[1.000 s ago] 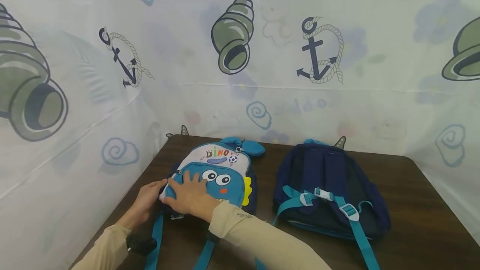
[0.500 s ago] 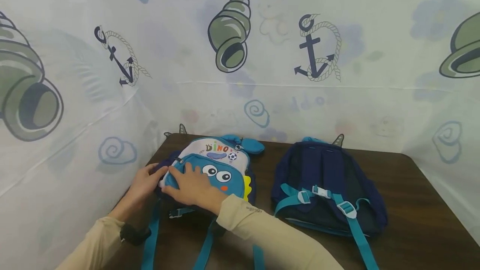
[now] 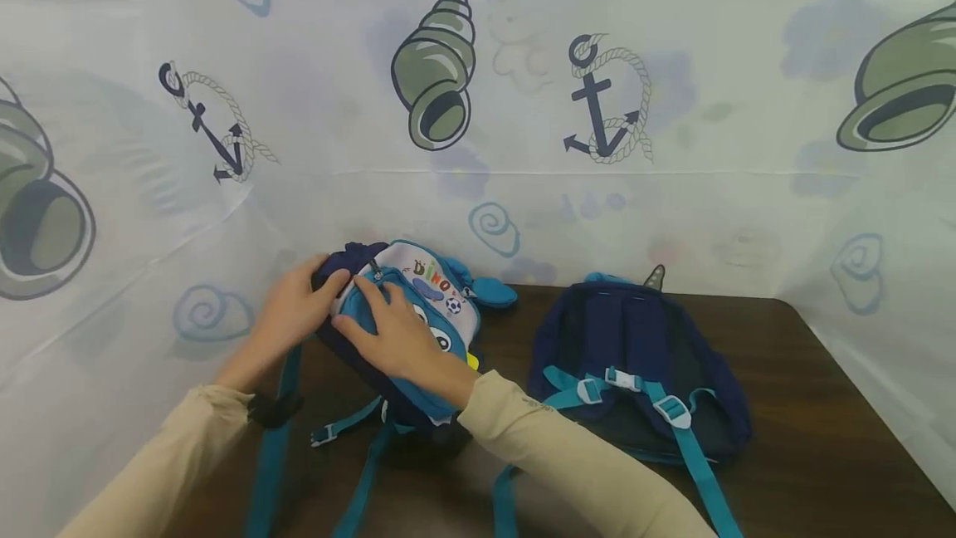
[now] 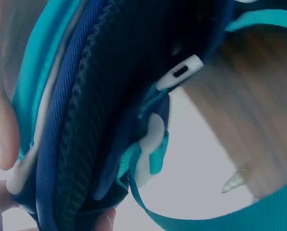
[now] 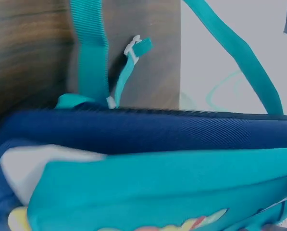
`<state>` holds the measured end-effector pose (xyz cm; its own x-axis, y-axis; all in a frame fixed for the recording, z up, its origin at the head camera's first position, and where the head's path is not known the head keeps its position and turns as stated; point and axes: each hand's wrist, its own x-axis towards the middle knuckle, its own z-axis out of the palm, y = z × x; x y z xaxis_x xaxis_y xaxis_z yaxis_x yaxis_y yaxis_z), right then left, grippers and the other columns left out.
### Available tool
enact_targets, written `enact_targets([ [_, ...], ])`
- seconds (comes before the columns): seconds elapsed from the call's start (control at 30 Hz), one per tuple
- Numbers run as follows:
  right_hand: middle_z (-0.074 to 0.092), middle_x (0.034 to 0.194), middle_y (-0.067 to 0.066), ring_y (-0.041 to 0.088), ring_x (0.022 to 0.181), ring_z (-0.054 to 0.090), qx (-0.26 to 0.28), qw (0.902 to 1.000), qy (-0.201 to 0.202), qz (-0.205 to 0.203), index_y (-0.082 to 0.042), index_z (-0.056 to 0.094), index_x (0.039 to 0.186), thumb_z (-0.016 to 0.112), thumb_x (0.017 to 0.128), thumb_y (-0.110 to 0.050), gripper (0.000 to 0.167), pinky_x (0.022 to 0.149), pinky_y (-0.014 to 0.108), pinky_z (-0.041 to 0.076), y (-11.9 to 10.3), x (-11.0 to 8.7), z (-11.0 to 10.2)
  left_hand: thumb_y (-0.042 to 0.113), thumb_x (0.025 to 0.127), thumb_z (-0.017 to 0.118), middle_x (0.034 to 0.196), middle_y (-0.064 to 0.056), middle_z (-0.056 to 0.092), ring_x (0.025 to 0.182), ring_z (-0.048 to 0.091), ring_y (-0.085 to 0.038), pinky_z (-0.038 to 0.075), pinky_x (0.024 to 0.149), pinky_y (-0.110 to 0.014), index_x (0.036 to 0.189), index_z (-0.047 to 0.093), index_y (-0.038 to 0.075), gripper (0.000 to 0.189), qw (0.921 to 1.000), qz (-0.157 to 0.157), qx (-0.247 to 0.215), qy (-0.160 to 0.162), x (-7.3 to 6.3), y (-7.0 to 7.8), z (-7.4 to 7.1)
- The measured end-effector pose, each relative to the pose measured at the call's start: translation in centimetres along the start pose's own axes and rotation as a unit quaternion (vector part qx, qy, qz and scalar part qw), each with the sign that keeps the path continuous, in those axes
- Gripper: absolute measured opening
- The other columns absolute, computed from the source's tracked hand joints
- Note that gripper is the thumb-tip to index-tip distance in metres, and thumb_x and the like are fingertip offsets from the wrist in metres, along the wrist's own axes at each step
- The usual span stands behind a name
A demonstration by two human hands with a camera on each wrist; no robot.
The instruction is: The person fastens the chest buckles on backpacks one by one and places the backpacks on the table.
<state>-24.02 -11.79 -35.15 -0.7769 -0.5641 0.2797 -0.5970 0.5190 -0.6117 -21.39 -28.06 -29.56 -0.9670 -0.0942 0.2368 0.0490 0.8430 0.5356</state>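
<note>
A small blue backpack (image 3: 465, 318) with a white "DINO" top and a cartoon-eyed front pocket leans tilted on the left of the table, its left side raised. My left hand (image 3: 297, 305) grips its left side edge; in the left wrist view, fingertips (image 4: 104, 222) curl round the navy side. My right hand (image 3: 407, 339) rests on the front pocket with fingers spread, near the left edge. In the right wrist view the teal pocket (image 5: 133, 178) fills the lower part, and my right fingers are hardly visible. Teal straps (image 3: 272, 463) hang toward the table's front.
A second navy backpack (image 3: 635, 330) lies straps-up to the right, with teal straps and white buckles. The dark wooden table (image 3: 814, 405) carries both. A patterned cloth (image 3: 523, 131) stands behind and to the left.
The DINO backpack's left side has risen and the bag has turned, its top swinging right. Both hands have moved up with it. A loose strap with a buckle has come into view below.
</note>
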Motion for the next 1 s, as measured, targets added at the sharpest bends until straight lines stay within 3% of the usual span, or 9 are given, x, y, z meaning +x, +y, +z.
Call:
enact_targets([
  [0.2,0.028,0.161,0.011,0.035,0.139,0.045,0.058,0.9972,0.033,0.034,-0.037,0.018,0.159,0.038,0.098,-0.068,0.072,0.108,0.057,0.043,0.8,-0.8,-1.3,0.036,0.105,0.046,0.144,-0.037,0.044,0.133,0.042,-0.053,0.035,0.108,-0.066,0.149,0.035,-0.010,0.064,0.9984,0.054,0.013,0.013,1.1,2.8,0.2],
  [0.4,0.023,0.163,0.007,0.032,0.140,0.045,0.095,0.9937,0.054,0.026,-0.038,0.013,0.159,0.039,0.098,-0.067,0.072,0.110,0.056,0.041,1.7,-1.8,-2.6,0.038,0.104,0.050,0.143,-0.036,0.045,0.131,0.045,-0.053,0.038,0.106,-0.066,0.149,0.039,-0.007,0.065,0.9958,0.085,0.022,0.029,1.6,5.0,0.6],
  [0.5,0.023,0.163,0.004,0.031,0.144,0.039,0.123,0.9895,0.075,0.015,-0.039,0.013,0.159,0.043,0.099,-0.062,0.071,0.113,0.058,0.037,2.2,-2.0,-3.2,0.040,0.102,0.053,0.143,-0.033,0.047,0.129,0.047,-0.051,0.040,0.105,-0.065,0.148,0.042,-0.003,0.064,0.9935,0.101,0.022,0.047,1.8,6.2,0.9],
  [0.7,0.019,0.165,-0.003,0.027,0.151,0.028,0.159,0.9832,0.090,-0.001,-0.042,0.010,0.157,0.045,0.098,-0.064,0.073,0.115,0.061,0.031,2.9,-1.8,-3.0,0.030,0.100,0.059,0.132,-0.031,0.055,0.120,0.054,-0.047,0.046,0.099,-0.062,0.143,0.050,-0.005,0.056,0.9832,0.150,0.019,0.102,2.1,7.0,1.8],
  [0.8,0.015,0.167,-0.004,0.029,0.153,0.024,0.146,0.9864,0.077,0.004,-0.044,0.008,0.157,0.044,0.097,-0.066,0.073,0.115,0.064,0.030,3.6,-2.1,-3.5,0.027,0.099,0.060,0.128,-0.031,0.056,0.116,0.056,-0.047,0.047,0.097,-0.061,0.140,0.052,-0.006,0.053,0.9793,0.165,0.021,0.115,2.3,7.1,2.4],
  [0.9,0.019,0.166,0.001,0.032,0.146,0.037,0.098,0.9937,0.055,0.003,-0.042,0.012,0.158,0.041,0.099,-0.064,0.070,0.110,0.062,0.038,4.3,-2.7,-5.1,0.027,0.099,0.060,0.128,-0.030,0.057,0.116,0.057,-0.046,0.048,0.096,-0.061,0.140,0.053,-0.005,0.052,0.9778,0.169,0.023,0.121,2.4,7.3,2.9],
  [1.0,0.034,0.157,0.008,0.030,0.129,0.054,0.038,0.9973,0.062,-0.012,-0.030,0.022,0.158,0.039,0.101,-0.057,0.065,0.101,0.054,0.049,4.6,-3.0,-7.7,0.029,0.099,0.060,0.129,-0.028,0.057,0.117,0.057,-0.044,0.049,0.097,-0.060,0.140,0.054,-0.003,0.052,0.9769,0.171,0.022,0.126,2.5,7.6,3.2],
])
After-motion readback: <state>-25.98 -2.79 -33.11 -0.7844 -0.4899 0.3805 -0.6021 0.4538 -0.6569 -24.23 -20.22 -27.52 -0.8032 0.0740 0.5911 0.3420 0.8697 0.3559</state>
